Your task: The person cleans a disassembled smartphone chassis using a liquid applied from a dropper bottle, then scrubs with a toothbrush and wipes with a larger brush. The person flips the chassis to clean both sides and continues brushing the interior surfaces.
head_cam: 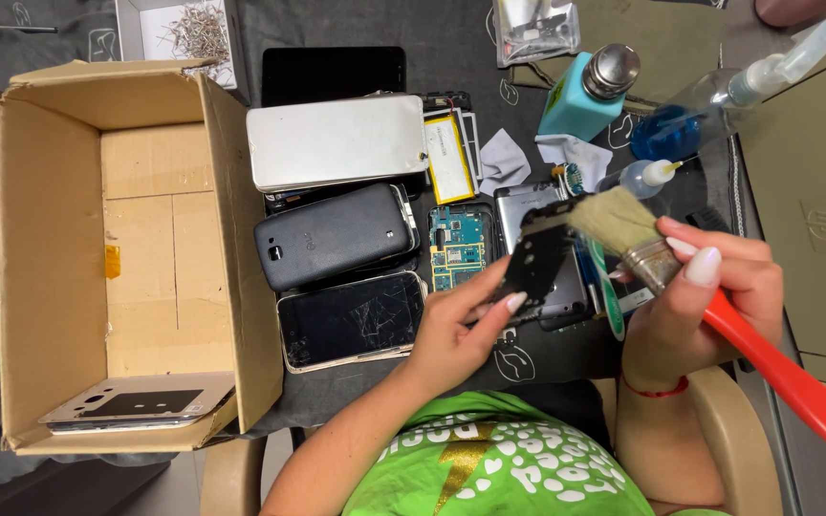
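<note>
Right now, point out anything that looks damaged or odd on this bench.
The phone with the cracked screen, nearest the left hand, has fracture lines spreading across its glass. Beside it an opened phone shows its bare circuit board.

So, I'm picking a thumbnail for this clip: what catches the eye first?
The red-handled brush in the right hand, its bristles on a black phone part held by the left hand, right of centre. Then the open cardboard box on the left, and the pile of phones between, one with a cracked screen.
</note>
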